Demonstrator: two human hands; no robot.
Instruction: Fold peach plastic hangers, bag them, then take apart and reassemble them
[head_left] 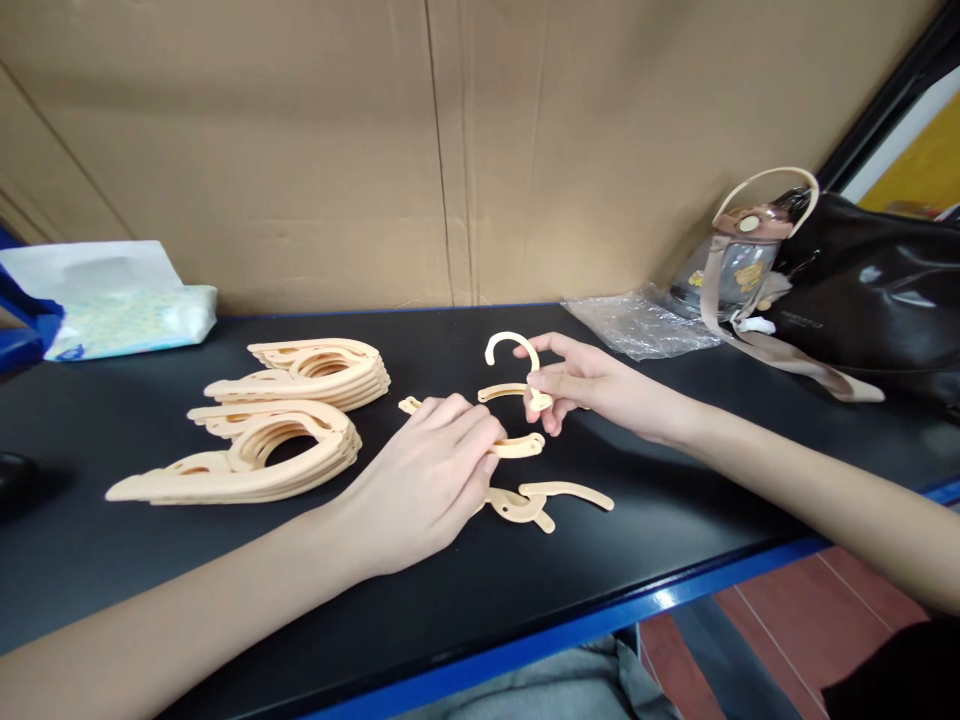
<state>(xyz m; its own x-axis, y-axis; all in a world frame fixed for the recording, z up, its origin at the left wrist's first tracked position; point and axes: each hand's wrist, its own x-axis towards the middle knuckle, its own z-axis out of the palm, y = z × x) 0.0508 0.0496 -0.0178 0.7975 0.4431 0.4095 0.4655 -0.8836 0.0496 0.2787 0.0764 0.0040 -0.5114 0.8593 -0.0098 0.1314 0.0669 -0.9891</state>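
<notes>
— Black tabletop [637, 560] against a cardboard backing [300, 150]; what is lying at the left?

— A soft tissue pack [135, 315] near the backing. Then come two stacks of cream plastic folding hangers, the rear stack [379, 378] just beyond the front stack [172, 487]. They look folded and neatly gathered, so I'd count that part as done.

— And the left hand [424, 475]?

— Palm down, mostly closed, with thumb and fingers around a hanger arm [519, 446] that pokes out on the right. Its palm side is hidden, so I can't tell what else is under there.

— Anything loose nearby?

— Yes, a jointed hanger body [517, 508] lies flat on the near side, its slim arm spread out to the right. Beyond the left hand lies another curved arm [501, 391]. No hook shows on either, so I'd judge those pieces unfinished.

— What about the right hand [581, 385]?

— Partly closed, pinching a hanger hook [523, 341] by its base, curve upward. It's above the tabletop and apart from the left hand's piece; that joint isn't made.

— Farther right?

— Crumpled clear plastic [637, 325], a strapped water bottle [750, 265] and a black bag [877, 290].
</notes>
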